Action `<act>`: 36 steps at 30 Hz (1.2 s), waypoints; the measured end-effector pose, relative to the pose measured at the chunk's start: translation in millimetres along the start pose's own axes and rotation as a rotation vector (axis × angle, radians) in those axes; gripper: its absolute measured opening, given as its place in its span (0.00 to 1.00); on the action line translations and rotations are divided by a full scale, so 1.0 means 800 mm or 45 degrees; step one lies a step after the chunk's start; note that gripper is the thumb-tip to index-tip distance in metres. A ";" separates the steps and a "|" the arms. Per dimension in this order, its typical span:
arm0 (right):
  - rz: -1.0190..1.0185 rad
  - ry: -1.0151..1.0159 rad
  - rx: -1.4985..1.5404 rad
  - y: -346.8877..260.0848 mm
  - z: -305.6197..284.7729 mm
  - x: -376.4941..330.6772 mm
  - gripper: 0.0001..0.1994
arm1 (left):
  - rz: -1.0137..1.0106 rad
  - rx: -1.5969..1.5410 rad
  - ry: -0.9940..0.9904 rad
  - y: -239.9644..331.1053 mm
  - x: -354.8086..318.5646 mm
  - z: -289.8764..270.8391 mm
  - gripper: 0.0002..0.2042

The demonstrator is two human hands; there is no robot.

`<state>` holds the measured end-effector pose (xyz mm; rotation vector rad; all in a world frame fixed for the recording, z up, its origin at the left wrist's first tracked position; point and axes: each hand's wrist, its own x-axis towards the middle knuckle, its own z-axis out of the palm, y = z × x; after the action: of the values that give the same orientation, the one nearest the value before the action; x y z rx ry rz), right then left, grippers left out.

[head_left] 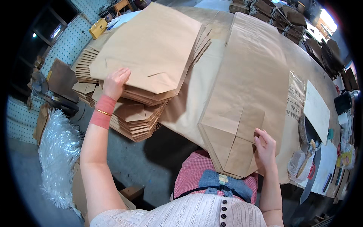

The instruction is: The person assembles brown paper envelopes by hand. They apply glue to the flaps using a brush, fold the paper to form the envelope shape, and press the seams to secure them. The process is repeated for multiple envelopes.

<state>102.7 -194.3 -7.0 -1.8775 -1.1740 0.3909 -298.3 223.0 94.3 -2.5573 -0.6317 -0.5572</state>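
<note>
My left hand [114,82] reaches out to the left and grips the near corner of the top brown paper bag [151,49] on a tall stack of folded paper bags [132,117]. That top bag is lifted and lies askew over the pile. My right hand [265,148] presses flat on the folded bottom flaps of another large brown paper bag [249,87], which lies lengthwise on the paper-covered table [193,94] in front of me. A red wristband and a thin gold bangle sit on my left wrist.
A bundle of white plastic strips [58,151] hangs at the lower left. At the right table edge lie a white sheet [315,109], a brush and scissors with red handles [311,170]. More bundled paper bags [280,17] are stacked at the far end. A fan [39,85] stands at the left.
</note>
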 end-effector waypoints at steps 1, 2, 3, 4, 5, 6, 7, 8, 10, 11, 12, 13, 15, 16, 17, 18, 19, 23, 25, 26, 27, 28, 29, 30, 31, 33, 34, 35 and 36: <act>0.025 0.003 0.013 0.003 0.003 0.001 0.13 | -0.012 -0.018 -0.057 -0.005 -0.021 0.013 0.14; 0.051 0.009 0.024 0.009 0.006 0.002 0.13 | -0.022 -0.037 -0.110 -0.008 -0.041 0.027 0.14; 0.091 0.028 0.061 0.015 0.009 0.002 0.13 | -0.033 -0.065 -0.164 -0.001 -0.047 0.031 0.14; 0.100 0.016 0.053 0.019 0.009 0.000 0.12 | -0.032 -0.071 -0.174 0.003 -0.048 0.035 0.14; 0.110 0.005 0.048 0.021 0.009 -0.002 0.12 | -0.029 -0.076 -0.185 0.006 -0.047 0.037 0.14; 0.120 -0.001 0.044 0.025 0.008 -0.003 0.12 | -0.021 -0.080 -0.193 0.012 -0.038 0.033 0.14; 0.125 -0.015 0.078 0.024 0.003 -0.006 0.13 | -0.103 -0.048 -0.385 0.018 -0.027 0.025 0.16; 0.132 -0.025 0.114 0.019 -0.001 -0.007 0.14 | -0.179 -0.014 -0.579 0.019 -0.013 0.009 0.17; 0.093 0.030 -0.025 0.015 -0.026 -0.012 0.17 | -0.139 0.304 -0.643 0.058 0.010 -0.007 0.23; 0.049 0.061 -0.171 0.011 -0.037 -0.015 0.18 | -0.092 0.328 -0.440 0.083 0.008 -0.019 0.26; 0.006 0.092 -0.336 0.011 -0.053 -0.018 0.20 | -0.179 -0.015 -0.324 0.141 0.025 -0.041 0.28; 0.113 0.063 -0.438 0.019 -0.061 -0.019 0.21 | -0.099 -0.315 -0.229 0.185 0.031 -0.048 0.23; 0.322 -0.015 -0.621 0.043 -0.066 -0.019 0.24 | 0.025 -0.726 -0.272 0.284 0.026 -0.018 0.13; 0.269 -0.040 -0.624 0.058 -0.058 -0.013 0.24 | -0.020 -0.836 -0.405 0.336 0.047 -0.011 0.15; 0.210 -0.060 -0.622 0.067 -0.052 0.000 0.24 | -0.013 -0.815 -0.304 0.374 0.061 0.023 0.21; 0.184 -0.066 -0.610 0.066 -0.042 0.017 0.24 | -0.105 -0.895 -0.322 0.401 0.079 0.051 0.24; 0.168 -0.069 -0.616 0.065 -0.038 0.030 0.23 | -0.193 -0.992 -0.338 0.422 0.097 0.078 0.28; 0.431 -0.424 -0.488 0.066 -0.061 0.075 0.17 | -0.248 -1.343 -0.949 0.404 0.159 0.116 0.14; 0.559 -0.851 -0.585 0.066 -0.089 0.088 0.15 | 0.011 -1.261 -1.132 0.371 0.163 0.113 0.04; 0.342 -0.810 -0.663 0.070 -0.090 0.086 0.12 | 0.088 -1.133 -1.020 0.372 0.160 0.109 0.03; 0.119 -0.765 -0.731 0.069 -0.087 0.080 0.09 | 0.161 -0.998 -0.909 0.369 0.150 0.099 0.02; -0.090 -0.719 -0.803 0.067 -0.087 0.069 0.06 | 0.239 -0.879 -0.798 0.374 0.140 0.089 0.03; -0.172 -0.755 -0.909 0.062 -0.087 0.059 0.07 | 0.307 -0.741 -0.652 0.388 0.133 0.079 0.02; -0.283 -0.793 -1.014 0.047 -0.082 0.058 0.08 | 0.333 -0.506 -0.764 0.398 0.127 0.066 0.03; -0.385 -0.822 -1.117 0.037 -0.078 0.053 0.10 | 0.303 -0.417 -0.840 0.411 0.121 0.054 0.04; -0.368 -0.589 -1.130 0.035 -0.063 0.022 0.18 | 0.257 -0.058 -1.040 0.441 0.116 0.029 0.09; -0.353 -0.468 -1.135 0.041 -0.054 0.007 0.22 | 0.302 -0.264 -0.537 0.442 0.093 0.037 0.25; -0.406 -0.486 -0.938 0.050 -0.036 -0.002 0.31 | 0.389 -0.499 -0.624 0.456 0.078 0.045 0.32; -0.451 -0.516 -0.741 0.051 -0.013 -0.010 0.42 | 0.469 -0.746 -0.718 0.469 0.071 0.044 0.40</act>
<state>128.9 -213.9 -35.0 -2.0607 -2.0290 0.2490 -49.7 -39.3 -27.9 -3.3110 -0.1490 0.1510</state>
